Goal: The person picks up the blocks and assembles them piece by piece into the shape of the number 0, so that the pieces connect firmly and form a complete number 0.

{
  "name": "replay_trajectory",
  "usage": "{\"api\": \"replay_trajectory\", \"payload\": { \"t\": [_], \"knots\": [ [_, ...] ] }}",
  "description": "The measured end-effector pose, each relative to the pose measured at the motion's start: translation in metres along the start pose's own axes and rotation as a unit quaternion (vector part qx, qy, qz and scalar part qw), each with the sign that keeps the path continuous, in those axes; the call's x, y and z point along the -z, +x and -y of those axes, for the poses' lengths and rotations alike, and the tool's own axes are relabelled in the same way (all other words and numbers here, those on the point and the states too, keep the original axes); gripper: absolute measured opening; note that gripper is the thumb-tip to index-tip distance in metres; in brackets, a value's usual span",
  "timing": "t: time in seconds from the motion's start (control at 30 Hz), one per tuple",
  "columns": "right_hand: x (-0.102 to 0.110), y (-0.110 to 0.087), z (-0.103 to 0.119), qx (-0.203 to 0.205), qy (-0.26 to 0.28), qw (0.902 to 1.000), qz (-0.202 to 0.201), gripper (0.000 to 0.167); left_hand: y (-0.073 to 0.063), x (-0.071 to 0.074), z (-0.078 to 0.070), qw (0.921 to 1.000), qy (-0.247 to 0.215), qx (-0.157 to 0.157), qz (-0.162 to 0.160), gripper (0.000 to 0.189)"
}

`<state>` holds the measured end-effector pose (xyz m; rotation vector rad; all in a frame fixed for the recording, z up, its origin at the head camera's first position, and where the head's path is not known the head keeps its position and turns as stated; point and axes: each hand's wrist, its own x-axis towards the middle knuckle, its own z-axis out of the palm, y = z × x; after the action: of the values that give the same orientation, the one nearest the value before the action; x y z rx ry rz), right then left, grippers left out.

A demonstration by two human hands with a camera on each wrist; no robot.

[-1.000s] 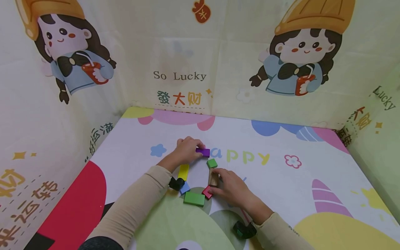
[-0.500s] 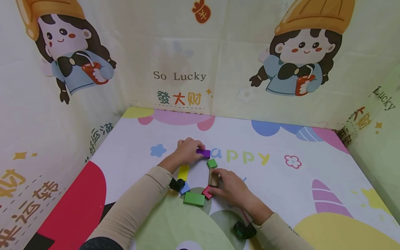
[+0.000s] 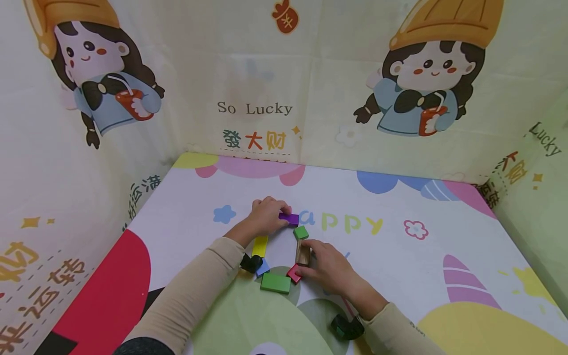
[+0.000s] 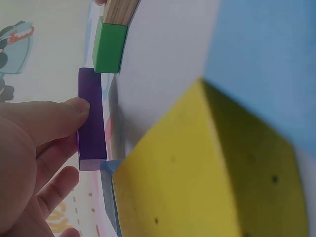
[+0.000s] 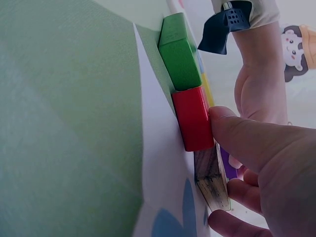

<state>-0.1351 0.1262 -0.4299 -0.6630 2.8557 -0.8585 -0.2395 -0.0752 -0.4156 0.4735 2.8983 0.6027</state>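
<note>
My left hand [image 3: 267, 215] pinches a purple block [image 4: 91, 118] between thumb and fingers, at the far side of a ring of blocks. One end of it meets a green cube [image 4: 110, 47], or nearly so; I cannot tell. My right hand [image 3: 330, 264] lies along the ring's right side. Its thumb touches a red block [image 5: 193, 118], and its other fingers reach a bare wooden block [image 3: 303, 253]. The near side has a larger green block [image 3: 275, 282]. On the left are a yellow block [image 3: 260, 246] and a blue block [image 3: 263, 266], partly hidden by my left wrist camera.
A second blue block [image 4: 109, 195] shows between the purple and yellow ones in the left wrist view. The blocks rest on a printed tabletop [image 3: 377, 276]. Patterned cloth walls [image 3: 328, 123] rise at the back and both sides.
My left hand and the purple block have shifted very slightly toward me. The right hand keeps its place on the red and wooden blocks.
</note>
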Motion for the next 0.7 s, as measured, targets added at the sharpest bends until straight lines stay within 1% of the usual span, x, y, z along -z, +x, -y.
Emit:
{"api": "replay_trajectory", "payload": {
  "t": [0.47,0.7],
  "knots": [
    [-0.0006,-0.0001,-0.0007,0.007,-0.001,1.0,-0.005,0.061,-0.0006,-0.0006,-0.001,1.0,0.008,-0.001,0.003,0.021],
    [-0.0006,0.0001,-0.0003,-0.001,-0.002,1.0,-0.003,0.061,-0.0003,-0.0017,-0.0001,0.9999,0.01,-0.001,0.008,0.018]
  ]
}}
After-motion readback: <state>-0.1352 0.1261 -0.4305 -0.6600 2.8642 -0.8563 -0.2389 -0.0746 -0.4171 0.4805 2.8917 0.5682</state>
